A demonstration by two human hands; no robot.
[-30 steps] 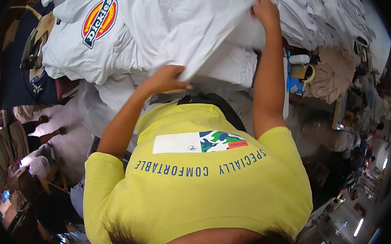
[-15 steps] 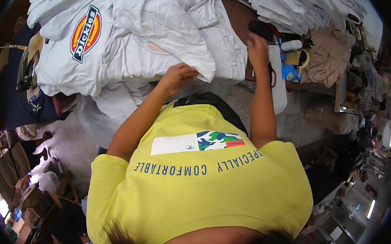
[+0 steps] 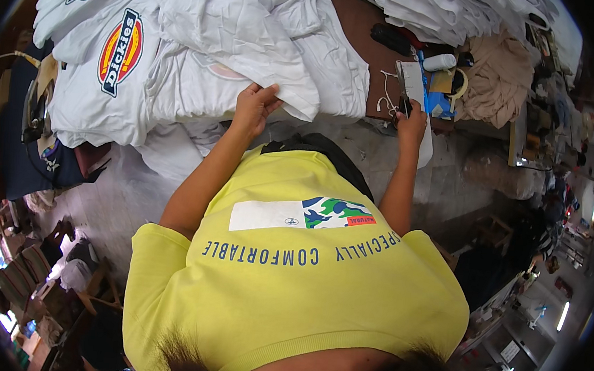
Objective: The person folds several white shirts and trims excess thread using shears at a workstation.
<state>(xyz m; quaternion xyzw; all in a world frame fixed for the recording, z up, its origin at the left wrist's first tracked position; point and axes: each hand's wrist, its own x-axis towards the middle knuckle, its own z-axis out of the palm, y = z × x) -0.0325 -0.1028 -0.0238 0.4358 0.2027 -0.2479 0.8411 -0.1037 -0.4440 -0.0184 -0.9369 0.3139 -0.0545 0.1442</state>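
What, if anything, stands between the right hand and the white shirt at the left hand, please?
Nothing visible blocks the right hand from the white shirt; a white string lies nearby on the brown tabletop.

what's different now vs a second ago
The right hand let go of the white shirt, came back toward the body and took hold of the scissors; the shirt dropped leftward. The left hand stayed at its near edge.

yellow shirt [image 3: 288, 296] lettering [image 3: 286, 256] (navy), white shirt [image 3: 97, 114] logo [image 3: 120, 52]
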